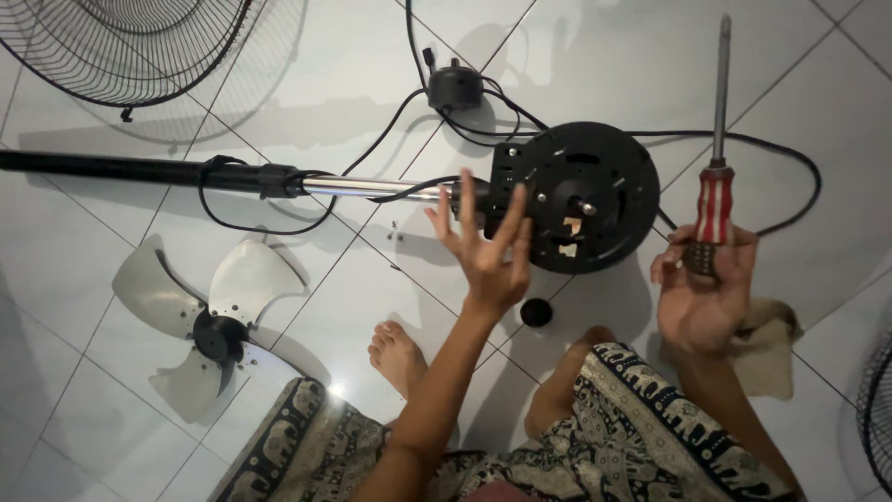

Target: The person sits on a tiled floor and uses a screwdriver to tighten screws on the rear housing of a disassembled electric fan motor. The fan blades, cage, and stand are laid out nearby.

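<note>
The right hand [701, 297] curls around the red-and-white striped handle of a long metal screwdriver [717, 149], held up off the floor with its thin tip pointing straight away from the person. The left hand [488, 246] is empty, fingers spread wide, just in front of the round black plastic fan motor head [581, 209]. That head lies flat on the white tile floor [372, 297], its shiny metal pole [372, 188] running off to the left, and a pale three-blade fan propeller [209, 321] sits apart nearby.

It looked like a home floor: glossy white tiles [84, 279], a bare foot [398, 355], and a dismantled standing fan's blade [200, 321] and grille [121, 46] spread about.
</note>
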